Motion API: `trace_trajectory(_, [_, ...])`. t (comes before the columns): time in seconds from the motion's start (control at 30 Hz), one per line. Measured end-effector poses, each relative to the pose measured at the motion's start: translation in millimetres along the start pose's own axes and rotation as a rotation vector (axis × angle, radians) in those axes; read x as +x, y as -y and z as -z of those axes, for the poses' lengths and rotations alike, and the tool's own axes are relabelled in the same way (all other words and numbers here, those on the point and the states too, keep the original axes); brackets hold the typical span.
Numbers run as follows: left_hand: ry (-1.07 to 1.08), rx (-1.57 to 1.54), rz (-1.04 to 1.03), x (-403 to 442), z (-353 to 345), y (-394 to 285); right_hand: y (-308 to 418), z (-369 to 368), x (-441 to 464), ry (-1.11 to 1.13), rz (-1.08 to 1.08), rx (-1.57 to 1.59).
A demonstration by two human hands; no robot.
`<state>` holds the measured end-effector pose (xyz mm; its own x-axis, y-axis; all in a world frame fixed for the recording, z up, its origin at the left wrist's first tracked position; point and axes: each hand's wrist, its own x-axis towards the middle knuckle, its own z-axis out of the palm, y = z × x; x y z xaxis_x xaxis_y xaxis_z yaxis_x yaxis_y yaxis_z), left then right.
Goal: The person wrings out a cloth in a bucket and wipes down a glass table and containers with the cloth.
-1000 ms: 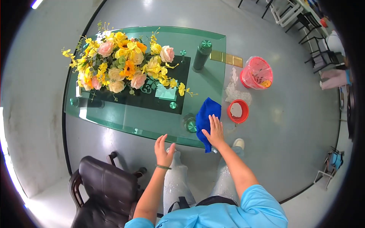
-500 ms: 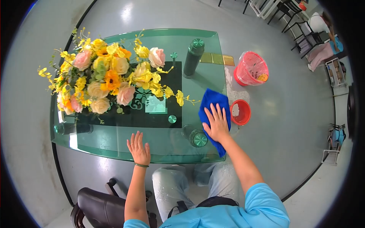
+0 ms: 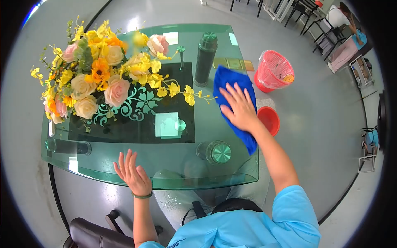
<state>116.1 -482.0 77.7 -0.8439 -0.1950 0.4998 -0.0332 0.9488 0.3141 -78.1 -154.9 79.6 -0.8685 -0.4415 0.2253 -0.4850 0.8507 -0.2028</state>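
My right hand [image 3: 240, 109] lies flat with fingers spread on a blue cloth [image 3: 236, 134], pressing it against the right side of the glass table [image 3: 173, 177]. The cloth is stretched lengthwise and its near end hangs by the table's right edge. Over the near edge of the table, my left hand [image 3: 134, 175] is open with nothing in it, a green bangle [image 3: 142, 195] around the wrist. A large bunch of yellow, orange and pink flowers [image 3: 99, 74] covers the left part of the table.
Right of the table stand a red bin [image 3: 273, 72] with a plastic liner and a small red bucket [image 3: 268, 121]. A brown chair [image 3: 97, 235] is at lower left. Another person [image 3: 347, 37] is near chairs at upper right.
My right hand and the cloth have moved away from me, up along the table's right side. The left hand has shifted left and tilted up. My view has moved slightly.
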Motion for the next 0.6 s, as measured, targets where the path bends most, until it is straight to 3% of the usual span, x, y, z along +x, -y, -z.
trace_trajectory(0.23, [0.037, 0.049, 0.0, 1, 3, -8, 54, 37, -119, 0.24, 0.133, 0.123])
trace_trajectory(0.37, [0.035, 0.032, -0.044, 0, -2, -4, 42, 35, -107, 0.232, 0.169, 0.136])
trace_trajectory(0.6, [-0.024, -0.002, -0.028, -1, -2, 0, 24, 16, -60, 0.039, 0.029, 0.033])
